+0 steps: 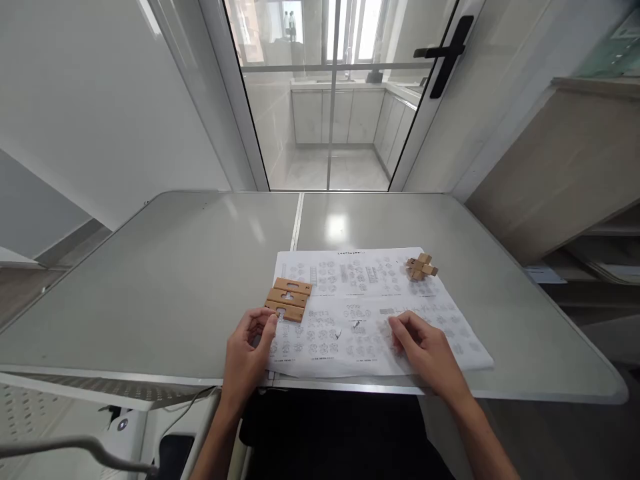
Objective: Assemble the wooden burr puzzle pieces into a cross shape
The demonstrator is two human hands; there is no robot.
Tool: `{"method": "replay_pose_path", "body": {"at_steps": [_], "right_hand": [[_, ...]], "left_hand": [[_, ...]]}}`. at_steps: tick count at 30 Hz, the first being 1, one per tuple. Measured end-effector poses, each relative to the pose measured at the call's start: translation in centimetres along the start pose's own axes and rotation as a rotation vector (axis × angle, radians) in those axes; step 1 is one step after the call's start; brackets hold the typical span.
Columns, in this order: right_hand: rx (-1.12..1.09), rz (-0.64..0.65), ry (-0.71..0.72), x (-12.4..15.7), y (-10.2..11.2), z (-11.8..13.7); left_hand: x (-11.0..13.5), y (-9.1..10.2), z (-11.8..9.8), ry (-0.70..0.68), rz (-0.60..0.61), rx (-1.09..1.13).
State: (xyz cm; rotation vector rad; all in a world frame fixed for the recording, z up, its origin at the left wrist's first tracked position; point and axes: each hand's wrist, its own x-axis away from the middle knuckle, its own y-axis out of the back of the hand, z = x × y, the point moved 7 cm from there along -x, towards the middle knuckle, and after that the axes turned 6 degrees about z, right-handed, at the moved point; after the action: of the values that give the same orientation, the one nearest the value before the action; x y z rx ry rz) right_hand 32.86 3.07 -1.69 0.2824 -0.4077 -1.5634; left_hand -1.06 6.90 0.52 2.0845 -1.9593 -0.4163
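Observation:
Three flat wooden puzzle pieces [289, 299] with cut-out slots and dark marks lie side by side on the left of a printed white sheet [367, 350]. My left hand [251, 343] is at the near end of the lowest piece, fingers loosely bent and the thumb apart from the palm. Its fingertips overlap the piece's edge in view; whether they touch it I cannot tell. My right hand [423, 343] rests over the sheet's right part, loosely curled, with no object visible in it. Beyond it, an interlocked wooden cross-shaped puzzle [421, 267] sits at the sheet's upper right.
The sheet, covered with small line drawings, lies on a grey table [225, 267] with a metal edge and centre seam. A glass door [330, 120] with a black handle [450, 57] stands behind. Shelves [585, 247] are on the right; a dark phone-like object [175, 455] lies below left.

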Motion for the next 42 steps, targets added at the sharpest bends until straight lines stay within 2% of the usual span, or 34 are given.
{"method": "replay_pose_path", "body": {"at_steps": [12, 14, 17, 20, 23, 27, 31, 37, 42], "right_hand": [[-0.013, 0.015, -0.013, 0.2, -0.1, -0.1], [-0.014, 0.014, -0.011, 0.1, -0.1, -0.1], [-0.011, 0.012, -0.009, 0.2, -0.1, -0.1], [-0.009, 0.018, -0.009, 0.2, -0.1, 0.0], [-0.001, 0.016, -0.006, 0.2, -0.1, 0.0], [0.001, 0.021, 0.002, 0.2, -0.2, 0.0], [0.003, 0.028, -0.006, 0.2, -0.1, 0.0], [0.026, 0.013, -0.009, 0.2, -0.1, 0.1], [0.024, 0.015, -0.002, 0.3, -0.2, 0.1]], "left_hand": [[0.1, 0.0, 0.0, -0.017, -0.005, -0.034], [0.0, 0.1, -0.3, -0.058, -0.029, -0.113], [-0.5, 0.2, -1.6, -0.204, -0.049, -0.316], [-1.7, -0.5, -2.8, -0.384, 0.062, -0.459], [-3.3, -1.1, -2.9, -0.453, 0.238, -0.555], [-5.0, -1.2, -2.4, -0.413, 0.419, -0.612], [-5.4, -0.6, -2.4, -0.340, 0.490, -0.592], [-4.1, -0.3, -2.6, -0.340, 0.444, -0.531], [-2.4, -1.6, -2.1, -0.409, 0.366, -0.520]]}}
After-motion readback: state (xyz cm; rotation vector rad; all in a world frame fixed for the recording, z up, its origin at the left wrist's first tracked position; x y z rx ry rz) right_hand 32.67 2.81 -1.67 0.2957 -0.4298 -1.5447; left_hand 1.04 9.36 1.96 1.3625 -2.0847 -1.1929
